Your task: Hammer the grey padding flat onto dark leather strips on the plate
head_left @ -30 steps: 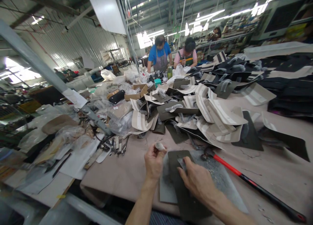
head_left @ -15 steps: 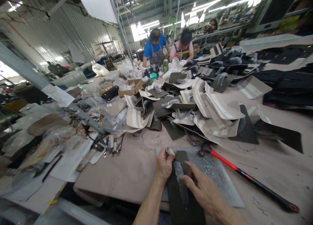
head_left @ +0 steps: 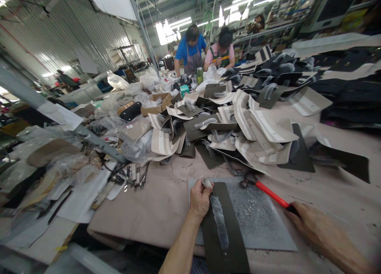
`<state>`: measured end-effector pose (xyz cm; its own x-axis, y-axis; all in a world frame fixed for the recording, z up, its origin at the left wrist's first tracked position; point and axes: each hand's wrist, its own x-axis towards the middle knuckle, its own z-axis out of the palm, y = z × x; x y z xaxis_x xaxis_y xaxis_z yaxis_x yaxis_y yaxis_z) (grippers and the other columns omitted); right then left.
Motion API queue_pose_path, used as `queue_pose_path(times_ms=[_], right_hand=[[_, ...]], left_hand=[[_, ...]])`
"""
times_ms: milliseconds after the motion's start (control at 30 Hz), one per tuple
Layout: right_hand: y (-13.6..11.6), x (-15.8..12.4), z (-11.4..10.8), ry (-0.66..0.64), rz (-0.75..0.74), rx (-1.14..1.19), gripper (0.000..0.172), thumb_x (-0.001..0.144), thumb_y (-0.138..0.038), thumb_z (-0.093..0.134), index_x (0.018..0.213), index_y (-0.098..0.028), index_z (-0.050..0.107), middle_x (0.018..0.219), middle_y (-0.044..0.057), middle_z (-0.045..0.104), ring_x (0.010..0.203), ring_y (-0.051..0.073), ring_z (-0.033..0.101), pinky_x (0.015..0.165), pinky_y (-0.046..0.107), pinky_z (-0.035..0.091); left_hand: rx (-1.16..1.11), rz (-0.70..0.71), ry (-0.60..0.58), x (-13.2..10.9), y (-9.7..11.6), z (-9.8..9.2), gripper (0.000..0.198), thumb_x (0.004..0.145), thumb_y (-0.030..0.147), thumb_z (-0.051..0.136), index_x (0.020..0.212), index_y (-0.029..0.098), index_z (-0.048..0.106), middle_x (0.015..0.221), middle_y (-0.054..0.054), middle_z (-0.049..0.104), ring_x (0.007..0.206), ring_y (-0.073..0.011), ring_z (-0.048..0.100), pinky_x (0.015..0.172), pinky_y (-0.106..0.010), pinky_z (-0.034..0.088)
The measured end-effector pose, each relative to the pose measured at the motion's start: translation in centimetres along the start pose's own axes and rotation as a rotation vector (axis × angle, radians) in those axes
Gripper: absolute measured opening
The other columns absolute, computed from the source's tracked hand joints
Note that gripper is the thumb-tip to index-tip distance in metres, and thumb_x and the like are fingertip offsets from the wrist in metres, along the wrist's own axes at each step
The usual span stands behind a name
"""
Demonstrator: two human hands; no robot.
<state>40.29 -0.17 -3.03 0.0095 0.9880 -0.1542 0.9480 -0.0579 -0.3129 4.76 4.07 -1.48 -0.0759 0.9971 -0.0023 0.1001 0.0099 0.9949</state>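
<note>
My left hand (head_left: pixel 200 197) is closed round a short whitish cylinder (head_left: pixel 206 183), held at the top end of a dark olive panel (head_left: pixel 212 242). Along the panel's middle runs a handle wrapped in clear plastic (head_left: pixel 219 222). The panel lies partly over a grey metal plate (head_left: pixel 268 222) with small bits scattered on it. At the right, my right hand (head_left: pixel 303 218) has its fingers wrapped round the grip of a hammer (head_left: pixel 272 194) with a red and black handle. The hammer's head rests at the plate's upper edge. My right fingertips are partly hidden.
Beyond the plate a heap of curved panels (head_left: pixel 220 127) spreads across the table (head_left: pixel 143 210). Several hand tools (head_left: pixel 137 176) lie at left beside plastic bags (head_left: pixel 139 145) and a slanting metal post (head_left: pixel 98 143). Two people (head_left: pixel 192 53) work across the table.
My right hand has left the panel and moved right to the hammer's grip. My left hand still holds the whitish cylinder at the panel's top. The view has shifted slightly.
</note>
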Motion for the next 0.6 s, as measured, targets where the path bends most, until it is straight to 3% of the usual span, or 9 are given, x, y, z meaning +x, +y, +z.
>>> queue_pose_path(times_ms=[100,267,333,400,467,533,600], right_hand=[[-1.4,0.4,-0.6,-0.167,0.05,0.097,0.028,0.091,-0.044,0.044,0.079,-0.023,0.058,0.075,0.01,0.066,0.071,0.029,0.065,0.063,0.038,0.038],[-2.1,0.7,-1.3,-0.3,-0.001,0.324,0.028,0.086,-0.046,0.043,0.075,-0.023,0.055,0.069,0.006,0.064,0.06,0.021,0.059,0.057,0.033,0.04],[-2.7,0.5,-1.9,-0.224,-0.003,0.22,0.03,0.086,-0.046,0.041,0.077,-0.022,0.056,0.072,0.008,0.064,0.062,0.023,0.06,0.058,0.034,0.042],[-4.3,0.2,-2.6,-0.003,-0.071,0.067,0.033,0.088,-0.045,0.041,0.086,-0.02,0.062,0.084,0.014,0.067,0.072,0.028,0.063,0.065,0.039,0.045],[-7.2,-0.3,-2.8,0.182,-0.181,0.084,0.037,0.092,-0.045,0.041,0.1,-0.019,0.066,0.102,0.016,0.068,0.085,0.029,0.065,0.075,0.042,0.048],[-11.0,-0.6,-1.8,0.186,-0.257,0.285,0.037,0.095,-0.044,0.04,0.108,-0.022,0.067,0.107,0.012,0.069,0.092,0.027,0.066,0.082,0.04,0.051],[-14.8,-0.5,0.2,0.08,-0.293,0.446,0.034,0.095,-0.04,0.041,0.11,-0.023,0.068,0.104,0.01,0.072,0.092,0.024,0.068,0.082,0.037,0.053]], left_hand=[[0.005,0.007,0.005,0.1,0.2,-0.1,0.013,0.084,0.027,0.063,0.09,0.016,0.068,0.086,-0.005,0.073,0.084,-0.0211,0.066,0.079,-0.029,0.048],[-0.111,-0.019,-0.083,0.2,0.2,-0.4,0.02,0.084,0.035,0.069,0.088,0.015,0.067,0.084,-0.007,0.074,0.082,-0.0217,0.068,0.078,-0.03,0.05],[-0.125,-0.008,-0.076,0.2,0.1,-0.5,0.022,0.084,0.037,0.07,0.088,0.015,0.067,0.084,-0.007,0.073,0.082,-0.0214,0.067,0.078,-0.029,0.05],[-0.123,0.011,-0.039,0.3,0.1,-0.4,0.025,0.086,0.04,0.069,0.088,0.015,0.067,0.084,-0.006,0.073,0.081,-0.0208,0.066,0.078,-0.029,0.05],[-0.116,0.018,-0.015,0.2,0.3,-0.4,0.029,0.085,0.044,0.069,0.088,0.016,0.068,0.083,-0.006,0.072,0.08,-0.021,0.066,0.077,-0.029,0.05],[-0.11,0.014,-0.008,-0.1,0.4,-0.3,0.034,0.084,0.049,0.07,0.088,0.016,0.068,0.084,-0.007,0.073,0.081,-0.0223,0.067,0.077,-0.03,0.051],[-0.103,0.012,0.009,-0.6,0.2,-0.1,0.04,0.084,0.055,0.069,0.089,0.016,0.068,0.085,-0.008,0.073,0.082,-0.024,0.068,0.076,-0.031,0.053]])
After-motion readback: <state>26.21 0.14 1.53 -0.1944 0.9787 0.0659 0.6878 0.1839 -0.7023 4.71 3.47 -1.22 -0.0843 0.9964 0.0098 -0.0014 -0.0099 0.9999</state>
